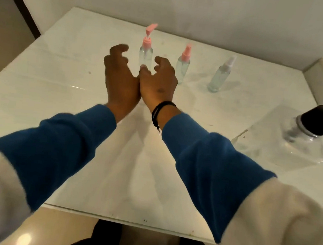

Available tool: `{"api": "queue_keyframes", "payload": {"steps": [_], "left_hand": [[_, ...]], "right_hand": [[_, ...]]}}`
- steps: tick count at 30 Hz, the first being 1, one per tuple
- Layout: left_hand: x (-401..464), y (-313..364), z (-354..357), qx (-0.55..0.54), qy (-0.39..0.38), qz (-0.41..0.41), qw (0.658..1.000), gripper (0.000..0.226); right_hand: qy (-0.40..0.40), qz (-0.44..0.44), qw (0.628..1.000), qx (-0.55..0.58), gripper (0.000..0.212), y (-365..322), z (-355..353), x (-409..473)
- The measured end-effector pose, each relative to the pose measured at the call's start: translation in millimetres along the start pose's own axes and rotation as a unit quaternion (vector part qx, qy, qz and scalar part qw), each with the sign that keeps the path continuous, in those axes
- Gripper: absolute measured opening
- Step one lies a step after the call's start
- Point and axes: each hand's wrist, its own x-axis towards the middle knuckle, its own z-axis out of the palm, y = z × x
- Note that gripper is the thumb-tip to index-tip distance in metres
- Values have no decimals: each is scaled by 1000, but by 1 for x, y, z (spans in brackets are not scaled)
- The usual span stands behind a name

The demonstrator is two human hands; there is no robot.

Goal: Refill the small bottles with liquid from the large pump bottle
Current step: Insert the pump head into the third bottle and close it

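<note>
Both the left hand [119,78] and right hand [159,82] hover empty, fingers loosely curled, at frame centre before 3 capped small bottles (refilling apparently unstarted).

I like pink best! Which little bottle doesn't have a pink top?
The small bottle farthest right in the row. Its spray top is clear or whitish, while the pump-top bottle by the hands and the middle spray bottle both have pink tops.

A glossy white marble-look table [65,84] spreads under and beyond the hands; a plain pale wall [208,13] rises past them; a dark vertical frame [20,1] stands far left; beige floor [59,229] lies below.
</note>
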Motion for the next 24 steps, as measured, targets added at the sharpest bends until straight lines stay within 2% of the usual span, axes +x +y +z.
{"api": "queue_keyframes", "payload": {"steps": [1,5,11,19,24], "left_hand": [[-15,3,-5,-4,6,6,1000,81],[-59,4,-19,-13,-51,-4,999,42],[-126,40,-24,-19,-167,7,986,23],[-187,94,-4,-8,-228,32,973,27],[-207,104,4,0,-240,16,971,46]], "right_hand": [[-4,-2,1000,12,47,-1,-7,-12],[-33,-22,999,11,40,0,-36,-62],[-28,-10,999,23,34,-2,-99,-122],[34,0,998,48,33,0,-180,-167],[40,15,998,53,21,10,-213,-188]]}}
